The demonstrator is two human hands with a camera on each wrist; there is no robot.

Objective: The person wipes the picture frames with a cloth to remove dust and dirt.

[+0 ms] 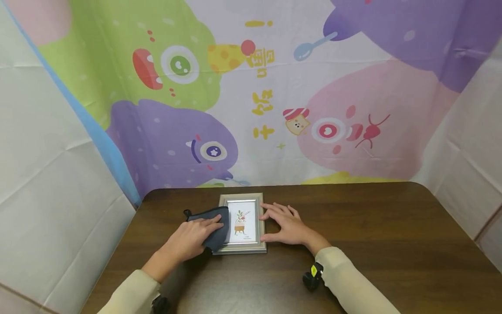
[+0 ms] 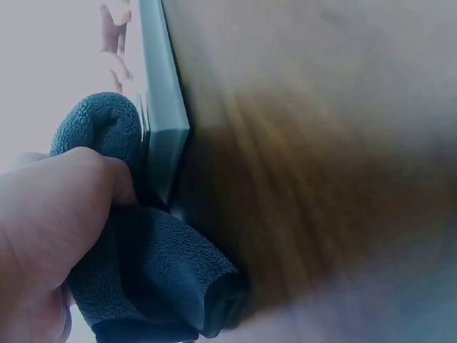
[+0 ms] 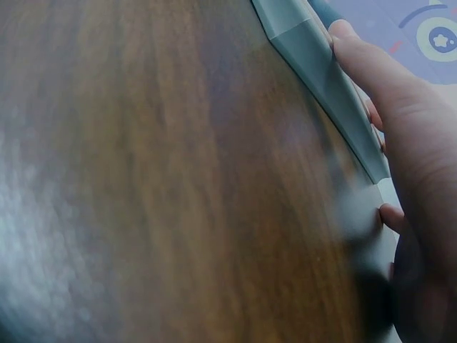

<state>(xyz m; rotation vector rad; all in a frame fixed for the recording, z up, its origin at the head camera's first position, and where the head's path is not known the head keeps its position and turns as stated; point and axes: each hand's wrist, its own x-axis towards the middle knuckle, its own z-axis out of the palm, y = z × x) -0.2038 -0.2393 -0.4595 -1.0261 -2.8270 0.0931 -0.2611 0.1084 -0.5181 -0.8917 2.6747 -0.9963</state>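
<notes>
A silver picture frame [image 1: 244, 250] lies flat on the table, with a potted-plant picture [image 1: 240, 226] inside it. My left hand [image 1: 190, 239] holds a dark blue-grey cloth [image 1: 218, 239] against the frame's left side, covering that part. Seen from the left wrist, the thumb bends over the bunched, fuzzy cloth [image 2: 161, 250] beside the frame's edge [image 2: 166, 121]. On the other side, my right hand [image 1: 288, 227] rests its spread fingertips and thumb on the frame's right border. The right wrist view shows the thumb [image 3: 357, 50] touching the frame's rim [image 3: 321, 71].
The dark brown wooden table [image 1: 372, 231] extends to both sides and toward me. Behind it hangs a curtain [image 1: 270, 165] printed with cartoon monsters. Pale panels [image 1: 51, 187] stand at the left and right. A dark device [image 1: 312, 277] sits at my right wrist.
</notes>
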